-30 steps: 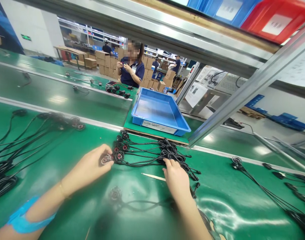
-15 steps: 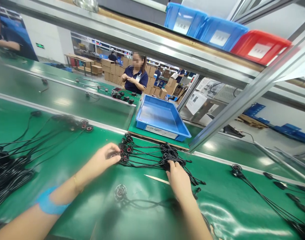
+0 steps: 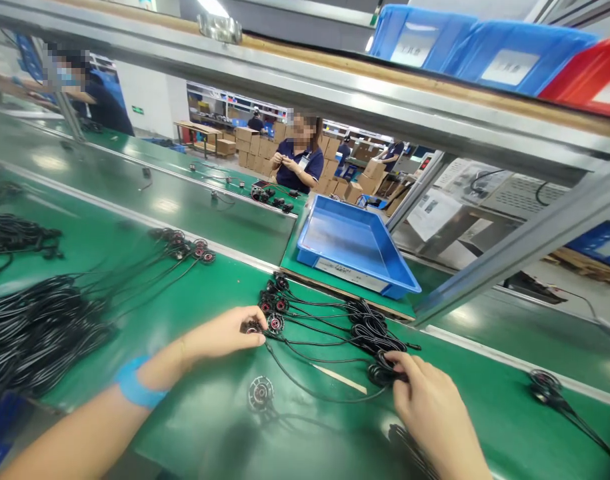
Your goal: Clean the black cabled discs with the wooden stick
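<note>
My left hand (image 3: 229, 333) pinches a small round black cable head (image 3: 253, 329) between thumb and fingers; the fingers partly cover it. My right hand (image 3: 432, 397) grips a small coil of black cable (image 3: 379, 372), and a loose cable curves between the two hands. Just beyond my left fingers lies a cluster of round black heads with red centres (image 3: 275, 323). Their cables run right to a pile of coiled black cable (image 3: 369, 327). A pale thin strip (image 3: 342, 379) lies under the cable. Nearer me is another round head (image 3: 261, 393) with a blurred cable.
A blue tray (image 3: 352, 273) stands behind the cables. At the left lies a large heap of black cables (image 3: 39, 333), with more heads (image 3: 199, 250) behind. Another cable head (image 3: 545, 387) is at the right. A metal shelf beam (image 3: 305, 87) crosses overhead; a co-worker (image 3: 299, 160) stands opposite.
The view has swung left. My right hand has drawn a coil toward me, apart from the pile, and my left fingers have closed further around a cable head.
</note>
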{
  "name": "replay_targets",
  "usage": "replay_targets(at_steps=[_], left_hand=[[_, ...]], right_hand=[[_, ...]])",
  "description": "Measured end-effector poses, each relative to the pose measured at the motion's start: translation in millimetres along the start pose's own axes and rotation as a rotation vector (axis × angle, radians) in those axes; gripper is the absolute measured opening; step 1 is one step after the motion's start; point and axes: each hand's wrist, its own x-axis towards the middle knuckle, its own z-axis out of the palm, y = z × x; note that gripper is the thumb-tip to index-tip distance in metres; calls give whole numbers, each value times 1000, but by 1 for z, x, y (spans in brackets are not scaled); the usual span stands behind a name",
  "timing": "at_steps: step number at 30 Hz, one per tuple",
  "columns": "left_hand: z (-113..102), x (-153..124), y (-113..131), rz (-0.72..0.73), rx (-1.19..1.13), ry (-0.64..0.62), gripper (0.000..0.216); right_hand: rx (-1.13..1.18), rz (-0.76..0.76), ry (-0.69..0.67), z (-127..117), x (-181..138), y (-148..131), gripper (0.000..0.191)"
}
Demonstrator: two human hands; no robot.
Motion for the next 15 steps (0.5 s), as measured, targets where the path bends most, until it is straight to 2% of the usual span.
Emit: replay_targets(at_steps=[3,6,9,12,14,15], left_hand=[[9,-1,1,-6,-29,-24,24],[23,-2,0,-75,-177,-62,28],[38,-3,-6,-83,-344,-122,32],[47,-4,-11,-2,-530,-206,46],[50,-4,-11,22,-635,-234,51],[50,-5,-10,25,-670,-238,52]], right_hand=[[63,-28,-57,-12,-11,19,29],[-25,-56,-154,-10,-27,40,27],[-63,-87,-83,-4,-33,41,27],[122,-147,57,0,-21,3,29],[308,-184,54,2,-8,-39,29],[397,-179,6,3,-1,-60,29]])
